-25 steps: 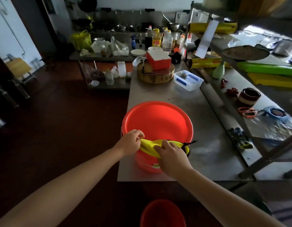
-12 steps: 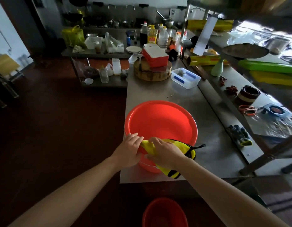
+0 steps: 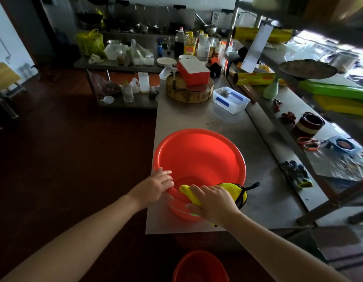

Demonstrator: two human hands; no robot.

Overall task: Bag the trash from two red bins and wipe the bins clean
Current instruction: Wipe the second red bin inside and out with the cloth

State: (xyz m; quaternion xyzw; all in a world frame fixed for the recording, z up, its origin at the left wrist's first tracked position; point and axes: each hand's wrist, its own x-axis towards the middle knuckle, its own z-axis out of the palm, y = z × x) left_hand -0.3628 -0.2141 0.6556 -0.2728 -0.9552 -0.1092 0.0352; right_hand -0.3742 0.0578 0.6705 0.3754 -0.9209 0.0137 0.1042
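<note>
A wide red bin (image 3: 198, 155) stands on the steel table (image 3: 264, 200) near its front left corner, with nothing visible inside it. My left hand (image 3: 156, 187) grips the bin's near left rim, fingers over the edge. A yellow cloth with black trim (image 3: 235, 190) is draped over the near rim, and my right hand (image 3: 212, 202) holds it there, fingers on top and thumb on the bin's outer wall. A second red bin (image 3: 200, 267) sits on the dark floor below the table's front edge, only partly in view.
Behind the bin stand a round wooden chopping block (image 3: 189, 91) with a red and white box (image 3: 194, 71) on it and a clear plastic container (image 3: 230, 99). A low shelf on the right carries dark gloves (image 3: 297, 174), a ceramic pot (image 3: 309, 123) and scissors (image 3: 307, 143). Bottles crowd the far counter.
My left hand let go of the cloth and moved left onto the bin's rim. My right hand slid the cloth along the near rim and curled its thumb onto the outer wall.
</note>
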